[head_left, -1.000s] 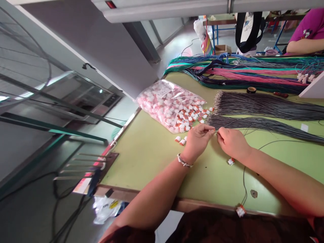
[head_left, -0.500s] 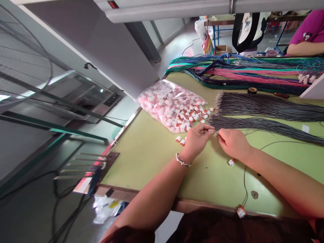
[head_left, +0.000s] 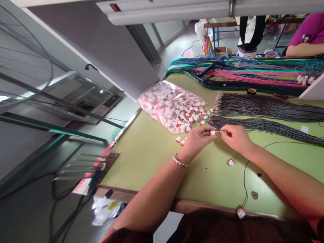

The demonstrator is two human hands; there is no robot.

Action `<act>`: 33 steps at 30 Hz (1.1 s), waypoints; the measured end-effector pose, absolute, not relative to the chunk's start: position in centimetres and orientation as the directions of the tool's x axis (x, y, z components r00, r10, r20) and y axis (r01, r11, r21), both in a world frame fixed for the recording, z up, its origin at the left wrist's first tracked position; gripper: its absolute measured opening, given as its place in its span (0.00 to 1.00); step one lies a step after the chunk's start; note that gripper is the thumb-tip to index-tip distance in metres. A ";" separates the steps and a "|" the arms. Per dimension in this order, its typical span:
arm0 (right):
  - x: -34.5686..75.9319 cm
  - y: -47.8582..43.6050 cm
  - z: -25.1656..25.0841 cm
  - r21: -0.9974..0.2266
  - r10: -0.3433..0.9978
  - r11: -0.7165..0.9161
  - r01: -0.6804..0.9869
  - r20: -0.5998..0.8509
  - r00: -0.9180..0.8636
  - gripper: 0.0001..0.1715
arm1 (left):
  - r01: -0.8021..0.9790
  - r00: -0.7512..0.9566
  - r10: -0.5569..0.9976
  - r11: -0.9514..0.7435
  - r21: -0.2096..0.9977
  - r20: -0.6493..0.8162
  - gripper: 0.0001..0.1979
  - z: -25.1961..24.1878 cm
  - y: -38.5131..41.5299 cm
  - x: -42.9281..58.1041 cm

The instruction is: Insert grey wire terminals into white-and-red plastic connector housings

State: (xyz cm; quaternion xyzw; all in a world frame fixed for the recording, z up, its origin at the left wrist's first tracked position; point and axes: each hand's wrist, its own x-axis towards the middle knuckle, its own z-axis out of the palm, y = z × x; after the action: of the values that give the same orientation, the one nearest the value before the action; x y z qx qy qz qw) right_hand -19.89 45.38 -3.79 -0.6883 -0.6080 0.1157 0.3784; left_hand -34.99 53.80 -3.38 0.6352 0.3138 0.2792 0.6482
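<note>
Between the thumb and fingers of my left hand (head_left: 198,138) is a small white-and-orange connector housing (head_left: 213,132). My right hand (head_left: 234,136) pinches the end of a thin grey wire (head_left: 219,132) right at the connector's orange side; whether the tip is inside cannot be seen. Below my right hand a connector with a wire (head_left: 231,162) lies on the table. Another wired connector (head_left: 241,212) hangs at the table's front edge. Loose connectors (head_left: 178,139) rest beside my left wrist.
An open plastic bag (head_left: 164,104) of connectors spills out behind my left hand. Bundles of dark grey wires (head_left: 265,106) lie to the right, with coloured wires (head_left: 253,72) farther back. Black tape (head_left: 251,91) sits between them. A metal-pronged rack (head_left: 83,167) juts from the left edge. Another person's arm (head_left: 305,50) is at far right.
The connector in my left hand has turned into clearer view, its white face now showing. My right hand has shifted slightly and stays close to it with the wire.
</note>
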 end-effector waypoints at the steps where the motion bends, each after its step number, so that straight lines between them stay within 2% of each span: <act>1: -19.9 45.3 -3.6 -0.624 0.921 0.032 0.781 0.321 0.219 0.09 | 0.044 0.640 0.767 0.027 0.999 -0.049 0.16 -3.4 53.7 -35.0; 4: -19.9 45.1 -3.1 -0.509 0.916 0.056 0.859 0.369 0.159 0.09 | 0.062 0.649 0.757 0.050 0.997 -0.078 0.16 -3.3 53.9 -35.1; 6: -19.7 45.1 -2.9 -0.485 0.917 0.086 0.870 0.380 0.121 0.10 | 0.053 0.701 0.702 0.119 0.991 -0.122 0.18 -3.4 54.2 -35.2; 10: -19.4 45.4 -3.2 -0.633 0.939 0.087 0.769 0.311 0.149 0.10 | 0.002 0.767 0.609 0.312 0.950 -0.202 0.19 -3.8 54.8 -35.3; 13: -19.7 45.4 -3.5 -0.673 0.947 0.045 0.738 0.264 0.183 0.08 | -0.021 0.728 0.659 0.299 0.954 -0.191 0.18 -3.8 54.6 -35.2; 16: -20.2 45.2 -3.6 -0.526 0.936 0.048 0.849 0.321 0.146 0.07 | 0.027 0.682 0.716 0.177 0.984 -0.147 0.18 -3.6 54.3 -35.1; 19: -20.3 45.0 -3.5 -0.373 0.928 0.087 0.924 0.369 0.061 0.08 | 0.093 0.724 0.666 0.162 0.982 -0.178 0.19 -3.4 54.5 -35.3; 22: -20.0 45.2 -3.3 -0.387 0.927 0.130 0.913 0.373 0.026 0.08 | 0.118 0.777 0.578 0.256 0.959 -0.250 0.20 -3.4 54.9 -35.4; 25: -19.9 45.3 -3.4 -0.416 0.922 0.157 0.896 0.387 0.018 0.08 | 0.127 0.775 0.571 0.278 0.952 -0.270 0.21 -3.5 55.0 -35.5; 31: -20.0 45.0 -3.6 -0.280 0.888 0.198 0.939 0.457 -0.052 0.10 | 0.150 0.780 0.570 0.230 0.961 -0.258 0.22 -3.2 55.0 -35.6; 33: -20.0 45.0 -3.6 -0.278 0.893 0.188 0.942 0.448 -0.046 0.09 | 0.173 0.784 0.562 0.210 0.962 -0.264 0.22 -3.2 55.0 -35.7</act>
State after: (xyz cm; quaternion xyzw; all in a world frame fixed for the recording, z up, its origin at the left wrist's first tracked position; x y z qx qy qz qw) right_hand -19.99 44.96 -3.57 -0.6355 -0.7219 -0.0452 0.2702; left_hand -35.65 55.05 -3.20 0.6137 0.2996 0.1355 0.7178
